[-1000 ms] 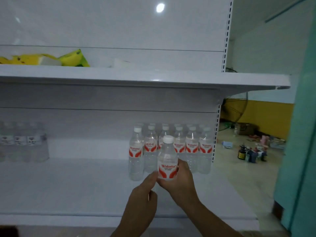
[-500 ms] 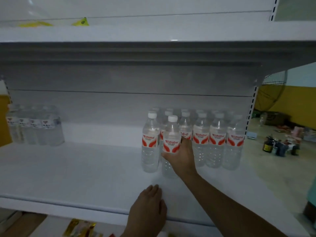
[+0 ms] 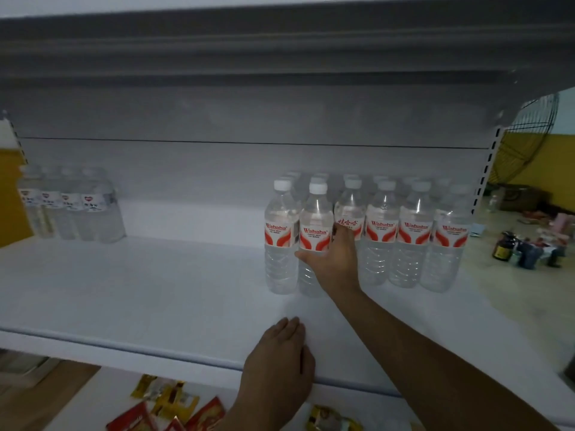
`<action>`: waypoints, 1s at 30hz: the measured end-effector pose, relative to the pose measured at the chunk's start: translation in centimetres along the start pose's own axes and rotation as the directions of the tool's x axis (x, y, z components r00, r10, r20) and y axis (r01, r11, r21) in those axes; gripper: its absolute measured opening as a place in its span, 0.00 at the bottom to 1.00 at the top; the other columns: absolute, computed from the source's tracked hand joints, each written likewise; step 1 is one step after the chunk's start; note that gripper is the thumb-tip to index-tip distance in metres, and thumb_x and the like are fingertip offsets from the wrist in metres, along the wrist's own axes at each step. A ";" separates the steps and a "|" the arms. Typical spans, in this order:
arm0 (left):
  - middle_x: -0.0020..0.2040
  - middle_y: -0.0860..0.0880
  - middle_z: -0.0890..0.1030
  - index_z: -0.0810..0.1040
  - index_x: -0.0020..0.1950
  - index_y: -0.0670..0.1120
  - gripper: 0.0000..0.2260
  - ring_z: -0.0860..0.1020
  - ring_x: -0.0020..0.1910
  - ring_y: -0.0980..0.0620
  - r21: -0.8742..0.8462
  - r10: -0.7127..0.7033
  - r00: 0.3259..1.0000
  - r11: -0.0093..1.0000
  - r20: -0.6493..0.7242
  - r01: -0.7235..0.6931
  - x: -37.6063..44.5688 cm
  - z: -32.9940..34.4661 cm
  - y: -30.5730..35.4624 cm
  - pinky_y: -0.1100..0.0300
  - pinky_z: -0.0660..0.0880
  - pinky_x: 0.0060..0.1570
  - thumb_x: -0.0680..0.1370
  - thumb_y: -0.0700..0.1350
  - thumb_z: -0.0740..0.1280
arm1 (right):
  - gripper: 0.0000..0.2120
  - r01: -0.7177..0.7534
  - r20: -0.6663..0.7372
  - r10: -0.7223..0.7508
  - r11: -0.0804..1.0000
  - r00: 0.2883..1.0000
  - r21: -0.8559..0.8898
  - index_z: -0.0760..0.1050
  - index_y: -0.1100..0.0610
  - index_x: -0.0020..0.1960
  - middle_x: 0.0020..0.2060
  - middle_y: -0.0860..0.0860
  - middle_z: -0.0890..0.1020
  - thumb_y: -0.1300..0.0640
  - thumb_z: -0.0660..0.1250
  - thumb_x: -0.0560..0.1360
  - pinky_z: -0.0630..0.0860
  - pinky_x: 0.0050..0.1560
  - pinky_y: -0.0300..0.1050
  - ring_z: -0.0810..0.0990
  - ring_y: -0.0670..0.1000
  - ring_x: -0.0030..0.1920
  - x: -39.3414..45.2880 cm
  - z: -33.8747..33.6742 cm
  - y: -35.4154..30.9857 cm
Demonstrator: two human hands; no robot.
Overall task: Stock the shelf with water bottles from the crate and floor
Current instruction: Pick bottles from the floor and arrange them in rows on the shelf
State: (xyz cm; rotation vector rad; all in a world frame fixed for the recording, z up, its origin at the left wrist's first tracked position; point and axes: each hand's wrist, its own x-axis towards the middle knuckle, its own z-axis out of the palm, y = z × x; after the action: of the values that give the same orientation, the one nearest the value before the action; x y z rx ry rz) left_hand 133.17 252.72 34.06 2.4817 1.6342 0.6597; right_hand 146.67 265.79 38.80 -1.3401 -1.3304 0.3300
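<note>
A clear water bottle (image 3: 314, 225) with a white cap and red-and-white label stands on the white shelf (image 3: 155, 290), in the front row of several like bottles (image 3: 413, 237) at the right. My right hand (image 3: 334, 259) grips this bottle around its lower half, thumb across the front. Another bottle (image 3: 280, 237) stands just left of it, touching. My left hand (image 3: 280, 359) rests flat on the shelf's front edge, fingers straight, holding nothing.
A second cluster of bottles with pale labels (image 3: 71, 206) stands at the shelf's far left. The upper shelf (image 3: 280, 51) overhangs closely. Red and yellow snack packets (image 3: 168, 405) lie on the shelf below. Small bottles and clutter (image 3: 525, 250) sit on the floor at right.
My right hand has carried the bottle from in front of the shelf into the front row and set it down. My left hand let go of it and dropped onto the shelf edge.
</note>
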 end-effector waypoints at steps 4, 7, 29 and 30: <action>0.76 0.56 0.60 0.60 0.76 0.51 0.36 0.56 0.75 0.58 0.015 0.003 1.000 1.000 -0.005 -0.002 0.1 0.0 -0.1 0.65 0.55 0.71 0.70 0.57 0.35 | 0.36 0.016 -0.013 -0.016 1.000 1.000 -0.017 0.69 0.53 0.63 0.54 0.49 0.76 0.51 0.82 0.61 0.80 0.56 0.50 0.79 0.51 0.54 -0.2 0.1 -0.1; 0.76 0.55 0.61 0.61 0.76 0.50 0.36 0.57 0.75 0.57 0.013 -0.002 1.000 1.000 0.012 0.002 -0.1 -0.1 -0.3 0.64 0.56 0.71 0.71 0.57 0.36 | 0.36 -0.002 -0.005 0.002 1.000 1.000 -0.028 0.68 0.50 0.63 0.54 0.48 0.77 0.48 0.81 0.60 0.81 0.55 0.52 0.80 0.50 0.54 -0.4 0.0 -0.2; 0.49 0.43 0.84 0.74 0.67 0.52 0.17 0.81 0.41 0.50 -0.517 -0.507 0.802 0.801 -0.315 0.303 -16.9 -8.6 -11.1 0.61 0.75 0.41 0.80 0.40 0.60 | 0.25 0.122 0.316 -0.195 0.964 0.928 0.237 0.68 0.52 0.70 0.62 0.42 0.72 0.58 0.71 0.75 0.71 0.63 0.40 0.71 0.40 0.61 -17.9 4.8 -12.5; 0.46 0.49 0.84 0.74 0.67 0.53 0.17 0.80 0.35 0.57 -0.517 -0.543 0.775 0.787 -0.322 0.337 -18.5 -9.0 -12.2 0.65 0.74 0.35 0.80 0.40 0.60 | 0.25 0.136 0.368 -0.223 0.959 0.903 0.247 0.68 0.52 0.69 0.62 0.40 0.71 0.58 0.71 0.75 0.70 0.64 0.40 0.71 0.39 0.62 -19.7 6.5 -13.0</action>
State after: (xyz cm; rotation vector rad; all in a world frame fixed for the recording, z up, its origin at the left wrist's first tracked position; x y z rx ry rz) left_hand 112.97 239.91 32.80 1.5953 1.8672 1.4224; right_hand 128.82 249.04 37.81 -0.9872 -1.6876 0.6220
